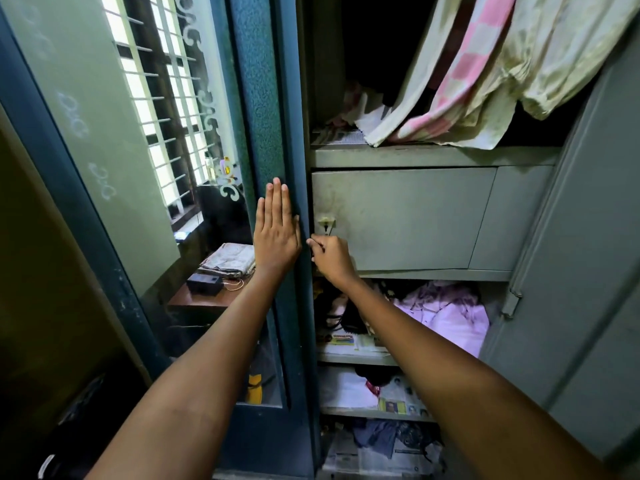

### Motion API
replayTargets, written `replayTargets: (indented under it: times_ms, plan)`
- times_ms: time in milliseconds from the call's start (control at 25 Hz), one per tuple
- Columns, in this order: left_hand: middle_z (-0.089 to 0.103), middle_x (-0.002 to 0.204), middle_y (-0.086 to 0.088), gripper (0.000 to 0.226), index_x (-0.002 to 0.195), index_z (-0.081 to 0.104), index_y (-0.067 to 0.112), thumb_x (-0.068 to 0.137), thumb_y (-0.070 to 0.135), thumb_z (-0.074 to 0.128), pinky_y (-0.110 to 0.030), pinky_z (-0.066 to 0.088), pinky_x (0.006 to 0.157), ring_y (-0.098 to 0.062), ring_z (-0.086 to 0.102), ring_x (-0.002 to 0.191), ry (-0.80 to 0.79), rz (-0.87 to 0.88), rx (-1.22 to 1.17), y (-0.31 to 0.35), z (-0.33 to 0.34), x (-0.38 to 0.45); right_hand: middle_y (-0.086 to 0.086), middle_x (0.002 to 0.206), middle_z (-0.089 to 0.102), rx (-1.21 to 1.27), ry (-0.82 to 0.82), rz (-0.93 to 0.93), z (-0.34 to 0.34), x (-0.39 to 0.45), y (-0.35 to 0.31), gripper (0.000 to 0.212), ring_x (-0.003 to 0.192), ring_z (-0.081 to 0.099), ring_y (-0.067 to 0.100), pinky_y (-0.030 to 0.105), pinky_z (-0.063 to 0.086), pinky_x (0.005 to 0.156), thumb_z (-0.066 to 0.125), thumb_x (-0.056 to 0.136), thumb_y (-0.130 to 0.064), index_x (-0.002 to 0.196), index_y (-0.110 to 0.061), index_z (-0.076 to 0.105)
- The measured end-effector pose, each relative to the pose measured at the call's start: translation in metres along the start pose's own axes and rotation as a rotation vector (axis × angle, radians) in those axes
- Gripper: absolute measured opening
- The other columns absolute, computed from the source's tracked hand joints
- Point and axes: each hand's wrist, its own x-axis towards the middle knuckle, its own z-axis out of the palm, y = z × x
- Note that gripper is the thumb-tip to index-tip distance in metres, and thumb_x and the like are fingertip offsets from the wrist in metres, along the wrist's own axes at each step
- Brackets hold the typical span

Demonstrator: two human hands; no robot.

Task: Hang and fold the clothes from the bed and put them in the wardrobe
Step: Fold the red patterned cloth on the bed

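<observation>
Standing open on its right side, the wardrobe (433, 157) shows its grey shelves and a shut locker door (401, 220).

Left hand (275, 233): flat, fingers straight, pressed against the dark green mirrored door (266, 133); holds nothing.

Right hand (330, 254): fingers curled at the edge of that door, just below the locker keyhole (326, 224); what they pinch, if anything, cannot be made out.

Clothes, upper section: cream cloths and a pink checked cloth (460, 81) hanging, lower edges resting on the shelf.

Clothes, middle shelf: pale lilac garment (450, 317), crumpled, unfolded.

Clothes, bottom shelf: dark garments (384, 438) on newspaper.

Bed: not in view.

Handling, as a judgement: all cloth looks light, soft and limp, not fragile; it will sag and slide off a hanger unless taken at the shoulders or along a folded edge, both hands supporting.
</observation>
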Motion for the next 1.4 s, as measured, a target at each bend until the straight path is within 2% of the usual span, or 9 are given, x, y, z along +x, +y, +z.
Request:
replayTargets:
  times_ms: [120,280,360,480,600,800,960,1240,1400]
  plan:
    - [0.031,0.147,-0.025,0.058,0.141,0.022,-0.007,0.092,0.017,0.04,-0.034,0.002,0.118,-0.029,0.02,0.139,0.017,0.009,0.036,-0.003,0.009,-0.002,0.029,0.089,0.067,0.046,-0.012,0.023,0.001,0.005,0.004,0.028,0.082,0.064,0.043,0.056,0.051,0.076,0.055,0.093,-0.011,0.094,0.016,0.062]
    - [0.032,0.147,-0.025,0.061,0.141,0.022,-0.007,0.09,0.016,0.045,-0.032,-0.001,0.118,-0.029,0.021,0.138,-0.017,-0.003,0.033,-0.002,0.007,0.0,0.029,0.08,0.066,0.065,-0.008,0.065,0.003,0.004,0.001,0.028,0.075,0.064,0.038,0.057,0.052,0.073,0.056,0.092,-0.012,0.091,0.015,0.063]
    - [0.03,0.148,-0.025,0.064,0.142,0.02,-0.008,0.089,0.014,0.048,-0.032,-0.003,0.118,-0.03,0.022,0.139,-0.043,-0.019,0.03,0.0,0.001,-0.001,0.028,0.086,0.068,0.119,-0.006,0.122,-0.001,-0.003,-0.003,0.027,0.073,0.061,0.027,0.051,0.053,0.08,0.059,0.09,-0.011,0.098,0.014,0.065]
    - [0.018,0.153,-0.024,0.071,0.145,0.013,-0.008,0.088,0.01,0.051,-0.031,-0.005,0.118,-0.03,0.014,0.143,-0.125,-0.051,-0.048,0.007,-0.014,-0.002,0.019,0.104,0.069,0.065,-0.094,0.171,-0.017,-0.029,-0.004,0.032,0.089,0.065,0.021,0.031,0.051,0.086,0.063,0.088,-0.013,0.117,0.0,0.064]
    - [0.005,0.156,-0.018,0.075,0.147,0.007,-0.003,0.086,0.01,0.05,-0.029,-0.009,0.117,-0.025,0.002,0.145,-0.238,-0.075,-0.084,0.011,-0.033,-0.002,0.013,0.116,0.066,-0.026,-0.131,0.194,-0.033,-0.06,0.003,0.039,0.107,0.062,0.024,0.03,0.048,0.093,0.066,0.086,-0.016,0.124,-0.008,0.06]
    - [-0.005,0.157,-0.016,0.075,0.149,0.003,0.001,0.09,0.013,0.048,-0.033,-0.002,0.117,-0.026,-0.002,0.146,-0.482,-0.135,-0.099,0.041,-0.077,-0.021,0.014,0.141,0.044,-0.069,-0.028,0.249,-0.073,-0.116,0.0,0.058,0.13,0.041,0.027,0.03,0.032,0.106,0.066,0.085,-0.018,0.137,-0.007,0.043]
    - [-0.007,0.157,-0.016,0.072,0.148,0.009,0.002,0.09,0.015,0.049,-0.038,0.001,0.118,-0.028,-0.002,0.146,-0.54,-0.085,-0.184,0.09,-0.127,-0.051,0.016,0.149,0.032,-0.124,0.021,0.266,-0.118,-0.178,0.002,0.073,0.138,0.028,0.027,0.036,0.025,0.113,0.068,0.083,-0.021,0.144,-0.005,0.031]
    - [0.004,0.158,-0.011,0.061,0.146,0.025,0.007,0.095,0.037,0.043,-0.041,0.004,0.117,-0.022,0.006,0.146,-0.518,-0.009,-0.585,0.225,-0.247,-0.086,0.018,0.143,0.04,-0.266,0.115,-0.013,-0.205,-0.326,-0.039,0.059,0.136,0.032,0.032,0.035,0.022,0.114,0.063,0.084,-0.011,0.137,0.003,0.04]
    - [0.013,0.158,-0.003,0.068,0.144,0.032,0.012,0.09,0.05,0.046,-0.039,0.007,0.116,-0.016,0.012,0.145,-0.54,0.076,-0.852,0.302,-0.319,-0.097,0.021,0.137,0.046,-0.625,0.204,-0.203,-0.246,-0.392,-0.06,0.058,0.135,0.034,0.034,0.042,0.012,0.117,0.066,0.075,-0.009,0.13,0.001,0.05]
